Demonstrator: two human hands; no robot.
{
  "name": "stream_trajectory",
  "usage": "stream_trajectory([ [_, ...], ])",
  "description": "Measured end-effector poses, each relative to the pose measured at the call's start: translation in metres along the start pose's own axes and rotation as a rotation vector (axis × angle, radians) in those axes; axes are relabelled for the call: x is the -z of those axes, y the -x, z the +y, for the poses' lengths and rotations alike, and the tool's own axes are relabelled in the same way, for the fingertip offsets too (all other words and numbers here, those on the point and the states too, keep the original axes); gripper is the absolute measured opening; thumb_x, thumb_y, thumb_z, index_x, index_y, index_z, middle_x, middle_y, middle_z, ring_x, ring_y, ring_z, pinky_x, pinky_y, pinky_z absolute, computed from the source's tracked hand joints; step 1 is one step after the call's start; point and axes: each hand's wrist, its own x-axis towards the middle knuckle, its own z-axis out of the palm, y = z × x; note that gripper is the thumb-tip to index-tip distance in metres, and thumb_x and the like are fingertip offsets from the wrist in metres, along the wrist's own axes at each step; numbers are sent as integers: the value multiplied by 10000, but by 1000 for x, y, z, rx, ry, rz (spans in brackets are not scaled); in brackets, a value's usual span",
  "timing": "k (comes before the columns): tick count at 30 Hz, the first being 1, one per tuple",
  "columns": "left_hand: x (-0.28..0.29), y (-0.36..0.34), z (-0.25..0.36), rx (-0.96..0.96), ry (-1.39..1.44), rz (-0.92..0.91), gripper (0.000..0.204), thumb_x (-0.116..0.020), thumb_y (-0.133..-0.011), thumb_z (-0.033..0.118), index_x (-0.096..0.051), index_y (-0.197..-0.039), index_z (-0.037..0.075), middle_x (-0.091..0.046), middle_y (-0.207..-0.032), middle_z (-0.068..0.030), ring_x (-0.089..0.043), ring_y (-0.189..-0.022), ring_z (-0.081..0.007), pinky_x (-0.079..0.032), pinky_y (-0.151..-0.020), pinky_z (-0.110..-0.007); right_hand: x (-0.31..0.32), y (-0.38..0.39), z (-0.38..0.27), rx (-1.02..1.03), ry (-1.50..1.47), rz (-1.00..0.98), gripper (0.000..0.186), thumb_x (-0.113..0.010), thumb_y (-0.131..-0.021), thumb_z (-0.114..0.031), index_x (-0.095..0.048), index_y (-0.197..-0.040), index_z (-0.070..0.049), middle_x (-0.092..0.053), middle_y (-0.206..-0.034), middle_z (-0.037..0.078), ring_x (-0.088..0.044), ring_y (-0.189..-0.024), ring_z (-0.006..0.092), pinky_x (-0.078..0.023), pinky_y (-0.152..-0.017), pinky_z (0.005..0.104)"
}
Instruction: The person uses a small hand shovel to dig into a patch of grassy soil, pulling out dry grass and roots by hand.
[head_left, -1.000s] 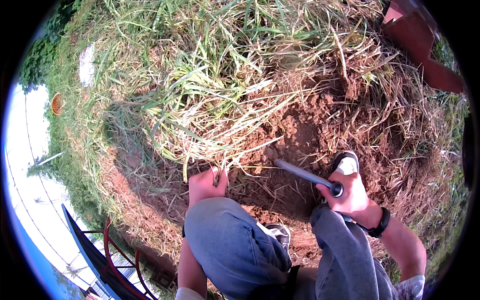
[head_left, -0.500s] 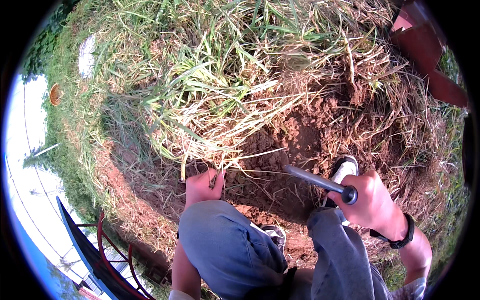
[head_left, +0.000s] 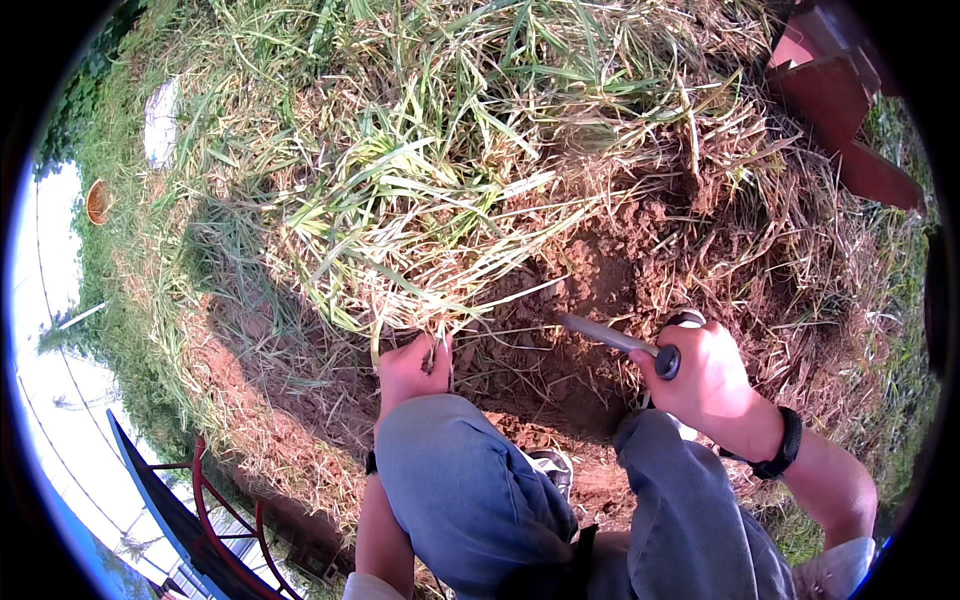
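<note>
Gripping the lower stems of a bunch of grass (head_left: pixel 430 280), the left hand (head_left: pixel 412 368) is clenched just beyond the left knee (head_left: pixel 450 450), and the blades, green mixed with straw-yellow, fan out over the ground above the fist. A small dark patch shows at the fist, perhaps soil or roots, though it is too small to be sure. The right hand (head_left: pixel 705 385) is closed around a tool (head_left: pixel 605 334) and sits above the right knee (head_left: pixel 665 470). The tool's grey shaft points left from the fist, over the dug reddish soil (head_left: pixel 600 275), its far end well apart from the left hand; a dark round knob (head_left: pixel 667 362) caps the end by the thumb. A black band (head_left: pixel 787 447) circles the right wrist. One shoe (head_left: pixel 686 318) shows just behind the right fist, and another (head_left: pixel 552 468) between the knees. Dry stalks and clods lie around the soil. At the upper right stands a brick-red angular object (head_left: pixel 825 105); at the far left are a white object (head_left: pixel 160 125) and a round orange-brown one (head_left: pixel 98 202) in the grass, with a curved red frame (head_left: pixel 203 490) below them.
</note>
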Motion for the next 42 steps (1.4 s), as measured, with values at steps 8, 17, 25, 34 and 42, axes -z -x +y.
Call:
stream_trajectory([
  [8, -22, -14, -8, -87, 135, 136, 191, -748, -912, 58, -635, -767, 6, -551, -594, -115, -438, -490, -177, -415, -503, -330, -70, 46, 38, -78, -306, 118, 295, -815, -896, -198, -675, -713, -14, -606, -561, 171, -636, -500, 375, -506, -515, 426],
  [17, -1, -7, 1, -163, -54, 71, 92, -774, -904, 50, -700, -855, 25, -665, -673, -131, -636, -535, -278, -494, -526, -367, -28, 26, 21, 6, -300, -69, 303, -799, -895, -140, -606, -704, -6, -589, -547, 186, -659, -521, 400, -521, -496, 447],
  [25, -1, 10, -2, -108, -73, -24, 292, -815, -918, 160, -602, -745, 60, -552, -589, -133, -561, -501, -337, -426, -487, -421, 57, 7, -36, 131, 113, -84, 269, -810, -836, -41, -606, -669, 11, -566, -514, 159, -596, -427, 326, -444, -423, 411],
  [34, 6, 9, 5, -178, -68, 21, 292, -789, -928, 176, -593, -737, 73, -570, -585, -115, -572, -486, -325, -435, -472, -421, 1, -8, -17, 148, 125, 40, 281, -811, -867, -148, -634, -683, -30, -602, -560, 183, -637, -515, 396, -527, -520, 456],
  [42, 0, 6, 3, -61, -14, 52, 90, -771, -928, 84, -715, -876, 35, -644, -655, -145, -608, -534, -316, -472, -539, -368, -27, -2, 50, 101, -163, 82, 259, -844, -872, -165, -683, -738, -13, -579, -558, 138, -602, -483, 315, -477, -501, 369],
])
